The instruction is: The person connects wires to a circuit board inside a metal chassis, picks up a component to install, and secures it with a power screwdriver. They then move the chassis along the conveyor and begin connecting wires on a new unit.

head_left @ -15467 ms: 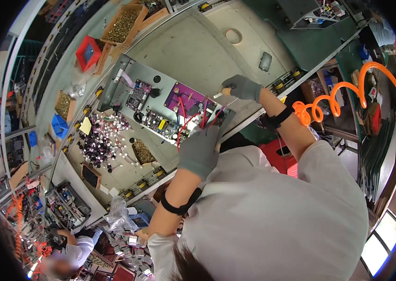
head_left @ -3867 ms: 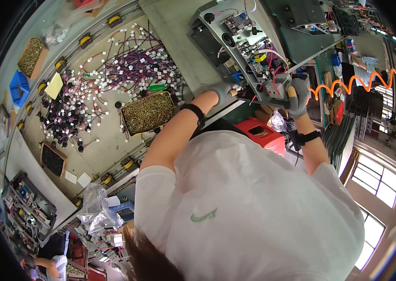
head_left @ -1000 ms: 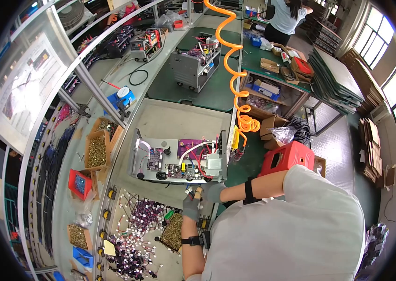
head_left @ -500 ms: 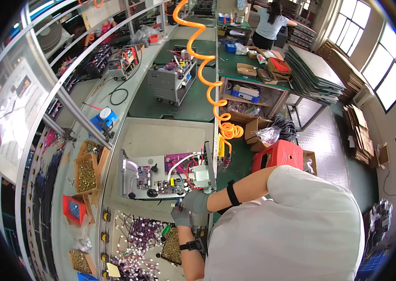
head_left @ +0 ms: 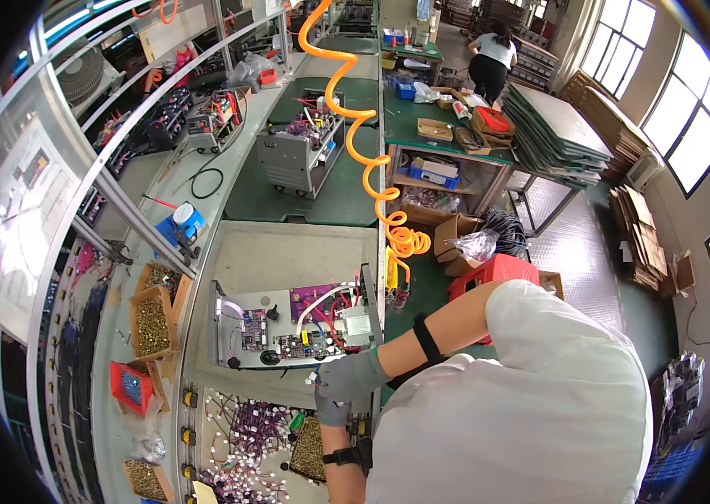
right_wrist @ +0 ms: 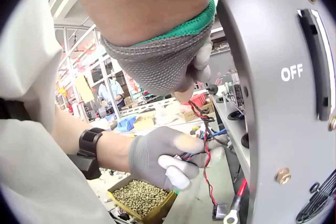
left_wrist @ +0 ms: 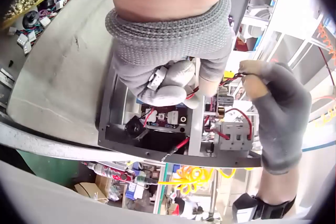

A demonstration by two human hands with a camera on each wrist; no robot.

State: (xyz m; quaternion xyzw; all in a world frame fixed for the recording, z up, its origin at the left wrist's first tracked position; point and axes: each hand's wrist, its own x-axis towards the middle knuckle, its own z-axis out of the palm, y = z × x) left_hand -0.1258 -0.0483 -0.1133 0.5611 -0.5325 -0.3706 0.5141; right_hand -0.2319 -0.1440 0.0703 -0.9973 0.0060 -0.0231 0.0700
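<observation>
Both gloved hands are close together beside an open metal chassis (head_left: 237, 357) fitted with circuit boards. My right hand (right_wrist: 163, 66) pinches twisted red and black wires (right_wrist: 208, 155), whose lower end hangs with a small dark connector (right_wrist: 220, 211). Below it, my left hand (right_wrist: 165, 155) curls its fingers around several thin wires. In the left wrist view, a white connector (left_wrist: 157, 78) sits among the fingers of my left hand (left_wrist: 168, 56), over the chassis edge. In the head view, my right hand (head_left: 348, 376) partly covers my left hand (head_left: 332, 410).
A box of brass fasteners (head_left: 308, 449) and a pile of wire harnesses (head_left: 254, 428) lie near the left forearm. A red cable with a ring terminal (right_wrist: 231, 217) hangs by the panel marked OFF (right_wrist: 273, 35). A coiled orange hose (head_left: 408, 242) hangs beyond.
Earlier the right hand held a small tool at the chassis, then gripped its corner. Both hands have since met at its near side. Over the last second the right hand has moved over the left.
</observation>
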